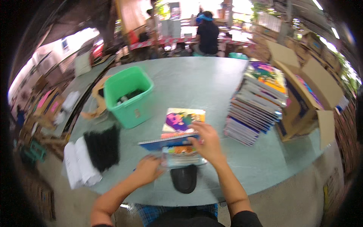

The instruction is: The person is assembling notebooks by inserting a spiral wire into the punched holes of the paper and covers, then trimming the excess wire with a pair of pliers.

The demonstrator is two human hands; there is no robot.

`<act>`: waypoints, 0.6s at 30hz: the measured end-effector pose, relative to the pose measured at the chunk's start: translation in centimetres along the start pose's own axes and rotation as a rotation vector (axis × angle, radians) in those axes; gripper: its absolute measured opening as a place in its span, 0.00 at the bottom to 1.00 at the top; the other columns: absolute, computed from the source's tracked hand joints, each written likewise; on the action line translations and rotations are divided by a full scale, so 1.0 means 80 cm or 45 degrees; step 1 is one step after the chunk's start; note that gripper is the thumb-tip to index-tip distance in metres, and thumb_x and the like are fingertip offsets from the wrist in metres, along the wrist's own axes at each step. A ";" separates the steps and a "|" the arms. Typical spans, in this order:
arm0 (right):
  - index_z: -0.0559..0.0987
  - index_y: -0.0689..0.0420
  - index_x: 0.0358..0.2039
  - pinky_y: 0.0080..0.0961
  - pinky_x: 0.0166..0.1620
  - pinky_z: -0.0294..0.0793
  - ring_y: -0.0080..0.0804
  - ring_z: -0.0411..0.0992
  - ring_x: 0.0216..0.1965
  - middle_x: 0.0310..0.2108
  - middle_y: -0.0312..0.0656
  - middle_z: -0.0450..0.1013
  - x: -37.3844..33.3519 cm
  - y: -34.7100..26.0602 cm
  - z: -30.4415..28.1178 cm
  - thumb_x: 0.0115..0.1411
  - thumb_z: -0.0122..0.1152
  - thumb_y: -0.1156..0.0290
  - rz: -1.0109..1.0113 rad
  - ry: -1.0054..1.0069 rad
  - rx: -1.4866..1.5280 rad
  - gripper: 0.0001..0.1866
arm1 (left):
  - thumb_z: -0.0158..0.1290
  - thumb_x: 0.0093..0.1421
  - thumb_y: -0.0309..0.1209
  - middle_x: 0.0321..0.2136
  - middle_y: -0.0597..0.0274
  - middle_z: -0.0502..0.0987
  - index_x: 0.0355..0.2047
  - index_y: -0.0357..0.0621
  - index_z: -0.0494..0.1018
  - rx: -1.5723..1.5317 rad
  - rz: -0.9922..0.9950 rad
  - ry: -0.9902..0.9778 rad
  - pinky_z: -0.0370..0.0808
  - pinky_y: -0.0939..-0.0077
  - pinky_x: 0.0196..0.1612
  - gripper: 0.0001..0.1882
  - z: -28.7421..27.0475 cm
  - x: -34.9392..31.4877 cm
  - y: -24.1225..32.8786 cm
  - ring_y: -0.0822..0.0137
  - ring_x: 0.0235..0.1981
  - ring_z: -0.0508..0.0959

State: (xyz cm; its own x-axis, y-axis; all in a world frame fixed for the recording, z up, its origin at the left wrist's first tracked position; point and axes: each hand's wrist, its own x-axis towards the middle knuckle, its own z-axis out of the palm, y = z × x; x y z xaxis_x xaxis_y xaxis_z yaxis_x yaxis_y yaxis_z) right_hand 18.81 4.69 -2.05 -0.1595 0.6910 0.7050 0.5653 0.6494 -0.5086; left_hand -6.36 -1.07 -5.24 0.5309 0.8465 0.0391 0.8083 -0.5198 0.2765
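Observation:
My right hand (206,142) pinches the right end of a blue notebook (160,143), which stands tilted on its edge with what looks like a spiral binding along the top. Behind it lies a book with a purple and yellow cover (181,119). In front, a booklet with an orange picture (183,150) is partly covered by the blue one. My left hand (147,169) rests low beside the booklet's left corner; its fingers are blurred, so their grip is unclear. A flat black rounded piece (184,178) lies just below the booklet.
A green bin (130,115) with dark items stands at the left, near a black bristly bundle (102,147) and white rolls (81,162). Tall stacked books (253,108) and an open cardboard box (298,113) are at the right. A person (208,36) sits beyond the table.

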 end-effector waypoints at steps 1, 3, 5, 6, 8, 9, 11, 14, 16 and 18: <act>0.75 0.57 0.41 0.37 0.48 0.67 0.42 0.70 0.45 0.38 0.42 0.73 0.017 -0.016 0.010 0.45 0.64 0.72 -0.071 -0.127 -0.136 0.19 | 0.63 0.42 0.38 0.38 0.45 0.72 0.47 0.38 0.69 0.069 -0.148 -0.062 0.67 0.58 0.48 0.31 0.018 -0.037 -0.040 0.47 0.44 0.70; 0.75 0.57 0.35 0.36 0.44 0.69 0.40 0.71 0.41 0.34 0.42 0.74 0.040 -0.021 0.026 0.46 0.63 0.70 -0.114 -0.347 -0.342 0.14 | 0.64 0.38 0.36 0.37 0.46 0.70 0.47 0.40 0.67 -0.052 -0.212 -0.112 0.66 0.56 0.46 0.34 0.037 -0.066 -0.080 0.48 0.43 0.69; 0.75 0.57 0.35 0.37 0.42 0.69 0.40 0.72 0.40 0.33 0.43 0.74 0.059 -0.029 0.040 0.48 0.62 0.68 -0.109 -0.557 -0.474 0.13 | 0.62 0.40 0.34 0.37 0.45 0.69 0.48 0.40 0.67 -0.036 -0.211 -0.059 0.66 0.56 0.45 0.32 0.036 -0.070 -0.072 0.49 0.43 0.68; 0.75 0.57 0.37 0.39 0.42 0.70 0.41 0.72 0.40 0.33 0.43 0.74 0.065 -0.034 0.048 0.49 0.61 0.67 -0.106 -0.690 -0.531 0.14 | 0.61 0.40 0.32 0.37 0.45 0.69 0.47 0.40 0.67 0.056 -0.249 -0.017 0.66 0.57 0.45 0.31 0.043 -0.070 -0.058 0.50 0.44 0.68; 0.76 0.57 0.37 0.40 0.41 0.70 0.44 0.72 0.39 0.31 0.44 0.75 0.075 -0.054 0.077 0.50 0.61 0.65 -0.071 -0.810 -0.368 0.14 | 0.59 0.42 0.30 0.35 0.46 0.69 0.45 0.40 0.68 0.169 -0.290 0.131 0.67 0.60 0.42 0.27 0.063 -0.075 -0.058 0.52 0.41 0.69; 0.76 0.57 0.37 0.40 0.41 0.71 0.44 0.73 0.38 0.31 0.45 0.75 0.081 -0.065 0.094 0.50 0.61 0.65 -0.080 -0.833 -0.308 0.14 | 0.57 0.42 0.29 0.33 0.48 0.70 0.44 0.40 0.68 0.205 -0.299 0.228 0.68 0.62 0.39 0.25 0.071 -0.083 -0.074 0.54 0.38 0.70; 0.76 0.58 0.37 0.40 0.40 0.71 0.46 0.73 0.37 0.31 0.46 0.75 0.087 -0.085 0.124 0.50 0.61 0.65 -0.107 -0.900 -0.181 0.15 | 0.54 0.44 0.28 0.28 0.51 0.70 0.41 0.39 0.68 -0.186 -0.505 0.306 0.69 0.67 0.33 0.21 0.060 -0.092 -0.086 0.58 0.31 0.71; 0.77 0.58 0.37 0.36 0.40 0.73 0.45 0.74 0.36 0.32 0.49 0.76 0.098 -0.071 0.148 0.47 0.61 0.69 -0.082 -0.850 -0.115 0.15 | 0.48 0.49 0.28 0.21 0.58 0.69 0.39 0.39 0.67 -1.098 -0.780 0.353 0.66 0.73 0.24 0.15 0.006 -0.075 -0.088 0.66 0.21 0.70; 0.78 0.59 0.38 0.33 0.41 0.74 0.42 0.75 0.37 0.34 0.49 0.76 0.111 -0.068 0.133 0.45 0.61 0.72 -0.003 -0.873 0.008 0.16 | 0.46 0.51 0.29 0.20 0.60 0.70 0.38 0.38 0.67 -1.351 -0.659 0.328 0.66 0.75 0.22 0.13 -0.029 -0.053 -0.072 0.69 0.19 0.71; 0.77 0.58 0.41 0.30 0.44 0.73 0.38 0.75 0.40 0.36 0.47 0.77 0.116 -0.073 0.125 0.47 0.62 0.74 0.140 -0.910 0.096 0.17 | 0.46 0.52 0.29 0.22 0.60 0.71 0.39 0.36 0.67 -1.576 -0.643 0.223 0.68 0.76 0.22 0.14 -0.058 -0.034 -0.047 0.69 0.20 0.72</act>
State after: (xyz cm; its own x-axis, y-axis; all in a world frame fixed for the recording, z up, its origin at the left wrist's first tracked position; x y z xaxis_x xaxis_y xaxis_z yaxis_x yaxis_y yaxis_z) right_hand 5.94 10.48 2.57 -0.6092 0.7755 0.1660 0.5553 0.5666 -0.6088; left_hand -11.99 -0.88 -1.90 0.1317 0.9647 -0.2281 0.0959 0.2167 0.9715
